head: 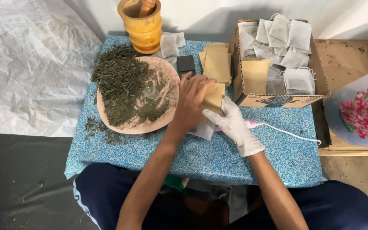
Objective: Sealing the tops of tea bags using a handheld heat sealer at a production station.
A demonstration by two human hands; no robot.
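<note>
Both of your hands meet over the middle of the counter point(158, 149), which has a blue speckled cover. Your left hand point(192, 100) is bare, and its fingers are closed around the top of a small tan paper envelope point(215, 96). Your right hand point(231, 123) wears a white glove and grips the same envelope from below and from the side, so the envelope is held between the two hands, a little above the counter. Under the right hand lies a pink tool point(248, 124) with a white cord point(290, 134) that runs to the right over the cover; I cannot tell if the glove touches it. A white filter bag point(203, 129) lies on the cover below your hands.

Just left of the left hand is a round pink plate point(150, 126) with a heap of dried green leaves point(122, 81) and a clear plastic spoon point(153, 93) on it. Some leaves are spilled on the cover beside the plate. Behind your hands there is a stack of tan envelopes point(217, 64), a small dark flat object point(186, 63) and a yellow wooden mortar point(141, 23). On the right stands an open cardboard box point(277, 100) with white filter bags point(284, 36) and one more tan envelope inside.
</note>
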